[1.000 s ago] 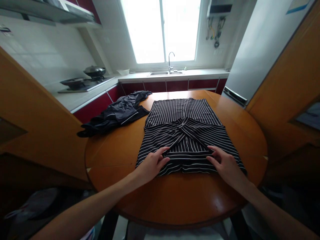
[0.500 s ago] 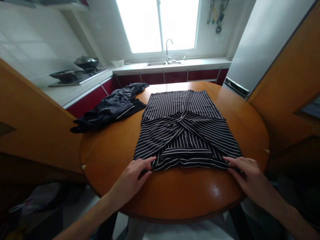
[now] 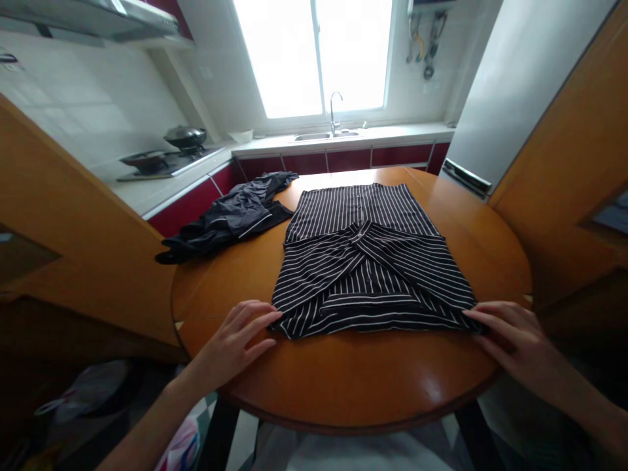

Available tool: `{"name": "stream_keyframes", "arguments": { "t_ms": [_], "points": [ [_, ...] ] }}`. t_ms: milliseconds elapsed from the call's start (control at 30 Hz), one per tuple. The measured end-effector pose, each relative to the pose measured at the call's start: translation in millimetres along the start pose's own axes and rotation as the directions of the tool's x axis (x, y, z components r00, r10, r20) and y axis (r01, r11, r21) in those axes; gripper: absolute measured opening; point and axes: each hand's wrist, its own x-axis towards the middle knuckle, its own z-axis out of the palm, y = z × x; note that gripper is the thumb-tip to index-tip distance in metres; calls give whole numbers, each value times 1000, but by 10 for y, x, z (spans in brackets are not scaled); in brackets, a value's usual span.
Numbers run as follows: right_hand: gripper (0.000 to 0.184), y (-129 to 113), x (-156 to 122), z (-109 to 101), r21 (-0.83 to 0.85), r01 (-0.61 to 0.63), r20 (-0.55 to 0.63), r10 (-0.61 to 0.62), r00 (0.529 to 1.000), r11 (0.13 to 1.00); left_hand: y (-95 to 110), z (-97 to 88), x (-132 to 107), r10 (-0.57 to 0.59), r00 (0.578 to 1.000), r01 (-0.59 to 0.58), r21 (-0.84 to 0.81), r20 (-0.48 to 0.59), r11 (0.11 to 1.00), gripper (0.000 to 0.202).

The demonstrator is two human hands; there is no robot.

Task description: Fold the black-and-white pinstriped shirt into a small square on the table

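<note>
A black-and-white striped button shirt (image 3: pixel 363 203) lies on the round wooden table (image 3: pixel 363 379), its sleeves folded inward across it and its near edge turned up. At the shirt's near left corner is my left hand (image 3: pixel 240 337). Its fingers are stretched out, with a fingertip touching the cloth and the thumb apart on the tabletop. My right hand (image 3: pixel 513 333) has fingers and thumb around the near right corner, with dark cloth between them.
Dark crumpled clothing (image 3: pixel 226 216) lies at the table's left edge, partly hanging over. Beyond are a stove (image 3: pixel 169 163) with pans, a sink (image 3: pixel 314 137) with a faucet, and a fridge (image 3: pixel 520 85). A wooden door (image 3: pixel 88 216) stands left.
Both hands have slid outward along the shirt's near edge to its corners. The left thumb has come away from the cloth, and the near edge lies flatter. The view has tilted slightly up.
</note>
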Motion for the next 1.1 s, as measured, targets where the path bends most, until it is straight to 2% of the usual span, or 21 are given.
{"name": "stream_keyframes", "arguments": {
  "t_ms": [100, 300, 433, 533, 700, 800, 967, 1100],
  "points": [
    [23, 172, -81, -40, -27, -3, -14, 2, 1000, 1000, -115, -31, -30, 36, 999, -35, -34, 28, 999, 26],
    [20, 328, -53, -48, -42, 54, 1, -54, 999, 998, -133, -31, 80, 37, 992, -28, -79, 123, 996, 27],
    [17, 361, 14, -181, -61, 123, -42, -126, 991, 991, -217, -127, 101, 74, 993, -69, -60, 87, 996, 26],
    [17, 375, 61, -286, -67, 130, -74, -135, 988, 989, -292, -188, 102, 65, 996, -62, -54, 53, 997, 25],
    [18, 433, 27, -244, -80, 151, 2, -151, 988, 985, -337, -125, 86, 86, 987, -71, -111, 133, 991, 27],
    [17, 475, -26, -194, -60, 162, 39, -160, 986, 985, -345, -97, 78, 63, 987, -43, -135, 146, 990, 28],
    [20, 416, 1, -279, -88, 97, 100, -88, 991, 991, -250, -167, 153, 15, 987, 0, -94, 161, 996, 25],
    [28, 158, 151, -305, -51, 12, 17, -12, 1000, 999, 5, -163, 285, -27, 992, 35, -60, 121, 998, 27]
  ]
}}
